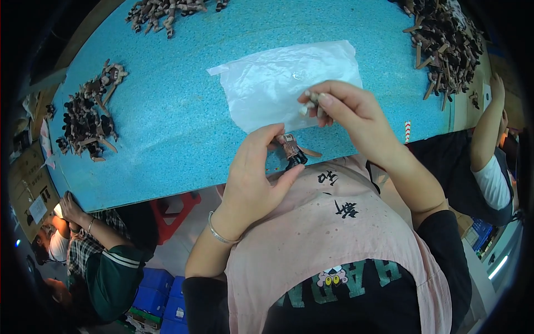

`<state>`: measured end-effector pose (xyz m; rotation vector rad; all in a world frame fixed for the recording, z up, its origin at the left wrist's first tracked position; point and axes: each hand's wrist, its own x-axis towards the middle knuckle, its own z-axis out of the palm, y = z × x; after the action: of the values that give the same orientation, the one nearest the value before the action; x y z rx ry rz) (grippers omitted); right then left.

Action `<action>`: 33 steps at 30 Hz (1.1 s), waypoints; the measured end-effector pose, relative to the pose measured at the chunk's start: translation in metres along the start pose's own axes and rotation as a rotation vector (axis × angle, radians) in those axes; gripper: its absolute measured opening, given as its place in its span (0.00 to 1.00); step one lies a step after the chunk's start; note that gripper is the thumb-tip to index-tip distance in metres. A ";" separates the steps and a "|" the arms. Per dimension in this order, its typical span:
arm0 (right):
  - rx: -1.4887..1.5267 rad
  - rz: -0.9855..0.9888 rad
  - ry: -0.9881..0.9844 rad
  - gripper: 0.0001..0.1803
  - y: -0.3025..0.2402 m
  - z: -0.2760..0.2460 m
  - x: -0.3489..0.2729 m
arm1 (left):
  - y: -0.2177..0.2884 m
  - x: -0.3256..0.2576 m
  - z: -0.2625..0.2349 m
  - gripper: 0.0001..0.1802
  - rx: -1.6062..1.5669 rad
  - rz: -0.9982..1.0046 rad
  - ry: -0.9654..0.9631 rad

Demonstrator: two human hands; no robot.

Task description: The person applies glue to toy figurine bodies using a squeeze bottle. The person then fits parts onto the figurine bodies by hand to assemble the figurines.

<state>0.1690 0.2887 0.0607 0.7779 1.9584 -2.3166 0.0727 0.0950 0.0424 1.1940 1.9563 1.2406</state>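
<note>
My left hand (pixel 253 167) is closed on a small figurine (pixel 290 147) at the table's near edge. The figurine has a brownish body and black legs, and a light tan strip juts from its side; its upper end is partly hidden by my fingers. Up and to the right, my right hand (pixel 347 108) pinches a small pale, greyish piece (pixel 312 101) between thumb and fingers; its exact kind is too small to tell. Beneath the right hand lies a translucent white plastic sheet (pixel 278 78), with a tiny shiny bit (pixel 297 75) on it.
Heaps of small brown and black figurines lie on the blue table (pixel 183 100): a left pile (pixel 89 117), a far pile (pixel 161 12) and a large right pile (pixel 448 50). A red stool (pixel 172 217) and blue bins (pixel 153 292) stand below. Other people sit at both sides.
</note>
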 end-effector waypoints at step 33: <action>-0.313 -0.189 -0.041 0.11 0.017 0.024 -0.028 | -0.002 0.010 -0.008 0.14 -0.068 -0.046 0.005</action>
<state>0.1906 0.2547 0.0577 0.5377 2.3867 -2.0131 0.0608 0.1004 0.0443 1.1078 1.9187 1.2767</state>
